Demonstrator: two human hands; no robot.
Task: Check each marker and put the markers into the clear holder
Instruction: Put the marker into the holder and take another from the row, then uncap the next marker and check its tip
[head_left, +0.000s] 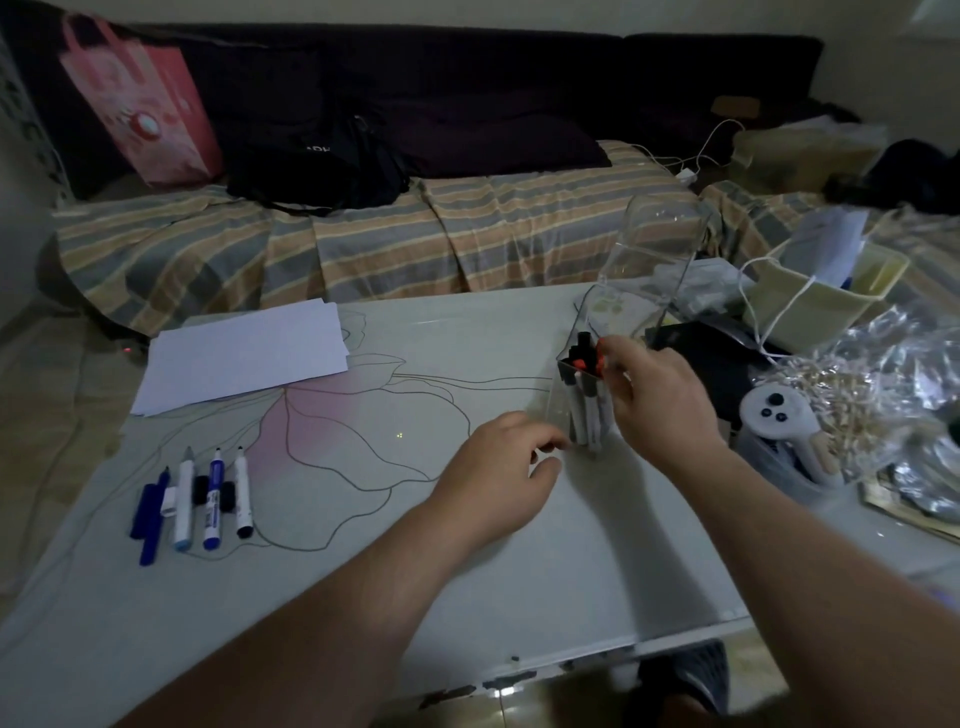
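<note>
I have a single head-worn wide-angle view, looking forward and steeply down over the desk (363, 545) from close above its near edge. Both forearms enter from the bottom of the frame. The sofa (467, 234) runs across the top, bent by the lens

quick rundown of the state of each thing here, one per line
clear holder: upright, several markers inside
red-capped marker: capped, at the holder's mouth, pinched by the right hand
right hand: grip on the red-capped marker
left hand: loosely curled beside the holder's base, holding nothing
markers on the table: lying flat, uncapped, loose caps among them
paper sheets: flat
</note>
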